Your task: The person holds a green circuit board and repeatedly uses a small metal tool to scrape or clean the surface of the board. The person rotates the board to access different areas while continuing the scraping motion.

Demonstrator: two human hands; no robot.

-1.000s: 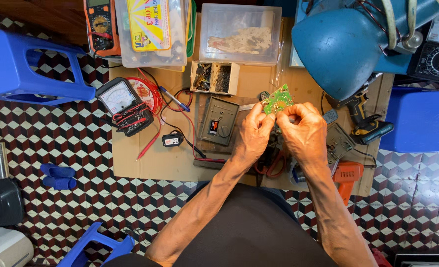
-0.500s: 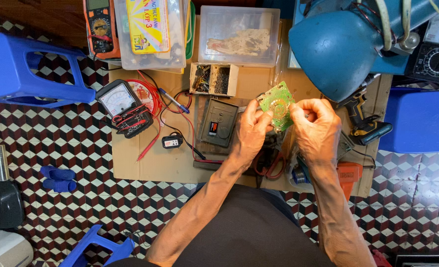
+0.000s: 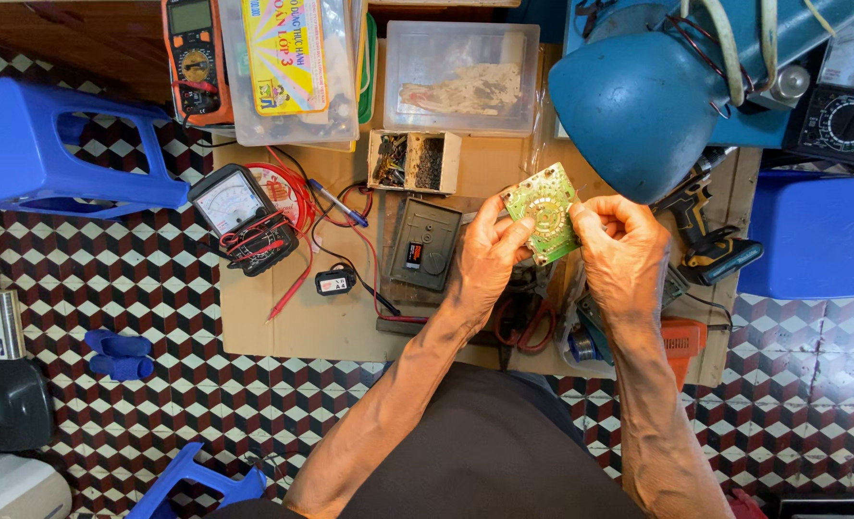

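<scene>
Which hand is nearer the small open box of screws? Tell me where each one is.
Left. The left hand grips the green circuit board just below and right of the box of screws. The right hand holds the board's far edge, farther right, under the blue lamp.

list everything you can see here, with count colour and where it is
circuit board: 1, green, held up between both hands
desk lamp: 1, blue, upper right
meters: 3; orange top left, black with white dial left on the cardboard, black top right
clear boxes: 2, top centre
parts tray: 1, tan, centre
cardboard sheet: 1, brown, on the floor
stools: 2, blue, left, right
drill: 1, black, right
left hand: grips the board's left edge
right hand: grips its right edge
</scene>
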